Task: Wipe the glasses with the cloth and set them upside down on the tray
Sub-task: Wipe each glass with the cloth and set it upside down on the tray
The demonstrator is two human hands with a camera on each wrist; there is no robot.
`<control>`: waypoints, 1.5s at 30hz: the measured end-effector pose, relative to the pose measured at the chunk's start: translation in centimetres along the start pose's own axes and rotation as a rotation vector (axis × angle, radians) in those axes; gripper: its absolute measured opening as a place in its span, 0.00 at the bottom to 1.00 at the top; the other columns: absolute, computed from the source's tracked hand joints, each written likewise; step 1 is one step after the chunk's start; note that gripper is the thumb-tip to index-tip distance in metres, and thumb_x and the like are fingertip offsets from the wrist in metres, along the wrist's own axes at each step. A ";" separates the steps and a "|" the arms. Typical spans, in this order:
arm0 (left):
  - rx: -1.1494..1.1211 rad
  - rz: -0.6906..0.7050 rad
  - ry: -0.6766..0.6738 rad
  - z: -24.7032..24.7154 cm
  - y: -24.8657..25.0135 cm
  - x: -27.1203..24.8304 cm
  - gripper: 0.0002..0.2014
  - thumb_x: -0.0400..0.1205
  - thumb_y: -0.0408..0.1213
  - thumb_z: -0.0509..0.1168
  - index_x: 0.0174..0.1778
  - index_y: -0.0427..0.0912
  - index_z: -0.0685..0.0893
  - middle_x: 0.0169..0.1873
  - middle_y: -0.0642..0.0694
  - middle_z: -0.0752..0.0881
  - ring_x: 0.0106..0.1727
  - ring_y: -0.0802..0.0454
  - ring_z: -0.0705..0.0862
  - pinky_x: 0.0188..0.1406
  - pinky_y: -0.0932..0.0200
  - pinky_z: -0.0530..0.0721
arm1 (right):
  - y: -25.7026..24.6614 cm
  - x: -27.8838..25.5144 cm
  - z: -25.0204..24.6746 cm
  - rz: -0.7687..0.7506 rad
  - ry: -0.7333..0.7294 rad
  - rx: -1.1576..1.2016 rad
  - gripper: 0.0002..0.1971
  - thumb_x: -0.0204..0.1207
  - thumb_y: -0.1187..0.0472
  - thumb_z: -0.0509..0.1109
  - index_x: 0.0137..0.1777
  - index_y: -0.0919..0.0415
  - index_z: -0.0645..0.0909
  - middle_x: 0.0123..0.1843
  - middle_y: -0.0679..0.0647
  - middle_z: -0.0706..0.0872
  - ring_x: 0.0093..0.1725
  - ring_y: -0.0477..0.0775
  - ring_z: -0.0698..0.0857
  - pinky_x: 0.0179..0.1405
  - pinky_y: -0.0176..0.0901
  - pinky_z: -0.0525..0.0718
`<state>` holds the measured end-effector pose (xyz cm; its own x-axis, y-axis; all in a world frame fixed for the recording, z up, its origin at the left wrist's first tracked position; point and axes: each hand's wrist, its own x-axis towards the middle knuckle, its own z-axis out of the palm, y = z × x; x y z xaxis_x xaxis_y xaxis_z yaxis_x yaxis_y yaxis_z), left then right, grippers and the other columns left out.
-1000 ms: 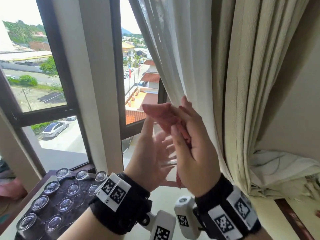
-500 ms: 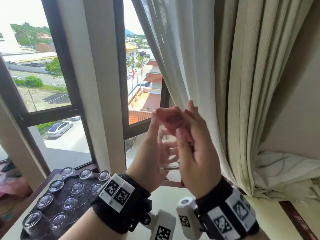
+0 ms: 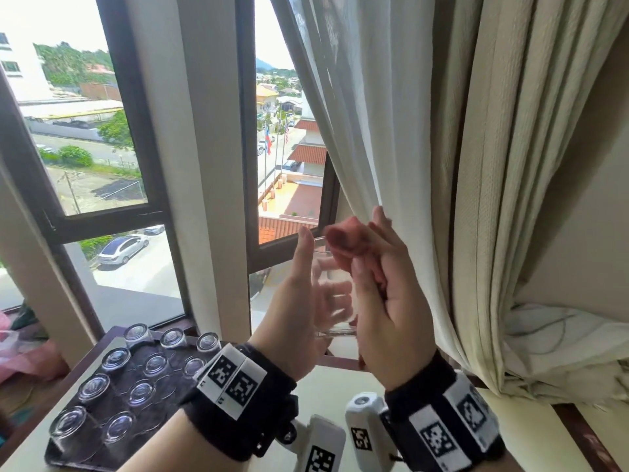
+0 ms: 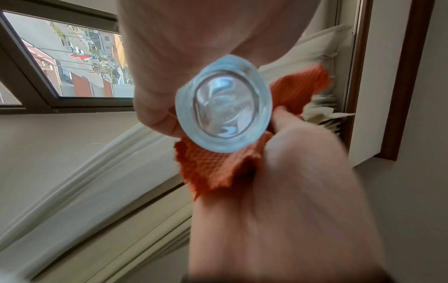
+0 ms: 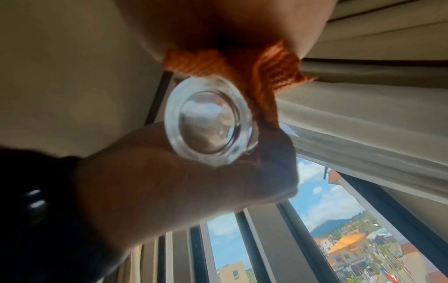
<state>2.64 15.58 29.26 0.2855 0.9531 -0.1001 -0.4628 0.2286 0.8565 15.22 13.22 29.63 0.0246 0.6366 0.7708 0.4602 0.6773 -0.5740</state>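
Since one second ago both hands are a little higher in front of the window (image 3: pixel 102 148), and the cloth (image 3: pixel 343 243) now sticks out more over the top of the glass (image 3: pixel 332 294). More of the tray (image 3: pixel 163 400) shows at the lower left than before.

The left hand (image 3: pixel 299 315) holds the clear glass upright in the air, with the thumb (image 3: pixel 303 253) straight up along the near side and the other fingers curled around the far side; these show through the glass. In the left wrist view the thick round bottom of the glass (image 4: pixel 224 104) points at the camera.

The right hand (image 3: pixel 391 308) grips the orange-red cloth with its fingers bent around it. One bunched end of the cloth is at the mouth of the glass, and the rest hangs down inside the palm. In the right wrist view the cloth (image 5: pixel 242 67) lies against the side of the glass (image 5: pixel 209 122). Whether the cloth goes inside the glass, I cannot tell.

On the dark tray at the lower left, other glasses (image 3: pixel 117 357) stand upside down in rows, bottoms up. The tray rests on a pale table (image 3: pixel 340 386) under the window. A cream curtain (image 3: pixel 476 165) hangs just beside the right hand.
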 end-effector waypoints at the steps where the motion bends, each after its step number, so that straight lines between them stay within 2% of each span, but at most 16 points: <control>1: -0.024 0.002 -0.020 0.1 0.0 0.1 0.32 0.78 0.78 0.62 0.51 0.54 0.96 0.55 0.42 0.93 0.59 0.42 0.92 0.71 0.36 0.84 | -0.4 -0.2 0.3 -0.031 -0.019 -0.013 0.21 0.91 0.59 0.60 0.81 0.60 0.76 0.89 0.53 0.69 0.90 0.50 0.64 0.86 0.43 0.68; 4: -0.027 0.078 0.041 -0.6 0.7 0.4 0.22 0.87 0.65 0.61 0.50 0.54 0.94 0.44 0.54 0.95 0.45 0.56 0.94 0.51 0.48 0.88 | -0.6 -3.0 0.9 -0.132 -0.092 -0.046 0.22 0.89 0.64 0.60 0.81 0.69 0.74 0.90 0.61 0.66 0.91 0.58 0.61 0.87 0.46 0.67; 8: 0.021 0.086 0.126 -1.0 1.6 0.3 0.51 0.71 0.85 0.63 0.67 0.39 0.91 0.62 0.37 0.93 0.64 0.35 0.92 0.73 0.30 0.84 | 0.7 -5.6 0.8 -0.079 -0.113 0.043 0.21 0.92 0.56 0.59 0.81 0.65 0.75 0.90 0.55 0.67 0.90 0.55 0.64 0.84 0.52 0.73; 13: 0.065 0.040 0.085 0.4 0.9 -0.4 0.51 0.81 0.79 0.50 0.69 0.31 0.89 0.65 0.29 0.90 0.73 0.28 0.86 0.83 0.30 0.75 | 0.6 -0.8 -0.4 -0.010 0.038 0.008 0.20 0.90 0.54 0.60 0.80 0.43 0.73 0.87 0.48 0.73 0.78 0.63 0.82 0.70 0.64 0.86; 15: 0.007 -0.027 -0.015 1.0 0.8 -0.5 0.54 0.79 0.81 0.47 0.70 0.31 0.87 0.65 0.32 0.90 0.74 0.32 0.86 0.82 0.30 0.74 | -0.2 1.1 -1.0 0.018 0.054 0.013 0.18 0.91 0.52 0.61 0.77 0.33 0.72 0.86 0.43 0.74 0.80 0.51 0.80 0.75 0.57 0.83; 17: -0.030 -0.018 -0.050 1.4 0.8 -0.6 0.55 0.75 0.83 0.51 0.74 0.34 0.86 0.68 0.32 0.89 0.73 0.35 0.87 0.82 0.31 0.76 | -0.5 1.7 -1.1 0.007 0.030 -0.002 0.19 0.90 0.55 0.62 0.79 0.42 0.74 0.86 0.41 0.73 0.84 0.42 0.73 0.80 0.51 0.78; 20: -0.077 0.051 -0.050 0.7 0.7 -0.4 0.47 0.81 0.80 0.55 0.74 0.39 0.86 0.71 0.30 0.87 0.76 0.35 0.85 0.84 0.30 0.73 | -0.4 -0.4 -0.5 -0.087 -0.044 -0.027 0.20 0.91 0.61 0.61 0.81 0.62 0.76 0.87 0.45 0.72 0.87 0.52 0.71 0.79 0.60 0.80; 22: -0.131 0.024 -0.047 0.0 1.0 -0.1 0.44 0.80 0.79 0.60 0.65 0.37 0.86 0.60 0.34 0.90 0.65 0.38 0.90 0.76 0.30 0.80 | 0.2 -3.3 0.0 -0.123 -0.111 -0.015 0.21 0.92 0.60 0.59 0.81 0.67 0.75 0.89 0.54 0.69 0.89 0.60 0.68 0.81 0.61 0.78; 24: -0.111 0.002 0.059 -0.4 1.3 0.3 0.44 0.76 0.80 0.65 0.66 0.39 0.82 0.53 0.35 0.89 0.52 0.38 0.93 0.64 0.35 0.87 | 0.9 -5.3 0.1 -0.095 -0.124 0.006 0.23 0.93 0.53 0.57 0.81 0.65 0.75 0.90 0.54 0.66 0.90 0.57 0.64 0.84 0.57 0.73; 27: -0.021 -0.011 0.066 -0.6 0.9 0.5 0.53 0.67 0.84 0.67 0.72 0.39 0.80 0.64 0.27 0.85 0.68 0.27 0.88 0.78 0.29 0.78 | 1.8 -4.5 -0.3 -0.013 -0.087 0.021 0.21 0.92 0.52 0.59 0.80 0.61 0.76 0.90 0.50 0.68 0.89 0.51 0.66 0.84 0.54 0.73; 30: -0.017 0.001 0.006 -0.2 0.5 0.3 0.59 0.69 0.84 0.63 0.79 0.32 0.76 0.59 0.28 0.82 0.60 0.31 0.83 0.79 0.35 0.77 | 1.5 -1.3 -0.8 0.051 -0.022 -0.009 0.21 0.90 0.51 0.58 0.79 0.52 0.76 0.89 0.48 0.69 0.87 0.51 0.71 0.79 0.60 0.79; 33: 0.018 0.048 -0.025 0.6 0.6 -0.3 0.44 0.80 0.79 0.60 0.75 0.42 0.85 0.62 0.28 0.89 0.67 0.32 0.89 0.78 0.31 0.80 | 0.0 -0.1 -0.5 -0.019 -0.028 -0.027 0.22 0.91 0.55 0.58 0.81 0.59 0.77 0.89 0.52 0.70 0.88 0.55 0.68 0.83 0.59 0.75; 36: 0.016 0.103 -0.017 0.4 1.1 -0.2 0.23 0.77 0.68 0.69 0.54 0.55 0.95 0.50 0.48 0.94 0.48 0.53 0.95 0.52 0.44 0.90 | -0.9 -2.7 0.4 -0.144 -0.110 -0.067 0.22 0.91 0.62 0.57 0.82 0.68 0.74 0.90 0.62 0.66 0.91 0.60 0.60 0.89 0.50 0.65; 38: -0.011 0.078 0.022 -0.4 1.6 -0.2 0.40 0.68 0.77 0.74 0.63 0.46 0.87 0.54 0.43 0.89 0.49 0.46 0.92 0.50 0.44 0.93 | -0.4 -5.4 0.6 -0.173 -0.159 -0.038 0.21 0.94 0.58 0.56 0.82 0.65 0.73 0.91 0.59 0.63 0.92 0.59 0.59 0.88 0.49 0.66; 42: -0.022 0.038 0.086 -1.1 1.4 -0.3 0.54 0.66 0.83 0.66 0.71 0.37 0.81 0.51 0.33 0.83 0.54 0.35 0.84 0.78 0.28 0.79 | 1.7 -6.3 -0.1 -0.012 -0.132 0.045 0.20 0.92 0.54 0.57 0.82 0.52 0.72 0.91 0.43 0.64 0.90 0.54 0.64 0.84 0.53 0.70; 45: -0.010 0.027 0.027 -0.5 0.8 -0.5 0.55 0.68 0.83 0.62 0.71 0.33 0.80 0.52 0.32 0.81 0.54 0.37 0.80 0.66 0.36 0.80 | 1.6 -3.0 -0.9 0.033 -0.037 0.019 0.20 0.90 0.52 0.59 0.79 0.36 0.70 0.88 0.40 0.69 0.87 0.51 0.71 0.79 0.55 0.78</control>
<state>1.70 15.40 29.74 0.2500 0.9640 -0.0908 -0.4784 0.2045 0.8540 16.69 12.09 26.59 0.0067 0.6712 0.7412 0.4432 0.6625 -0.6039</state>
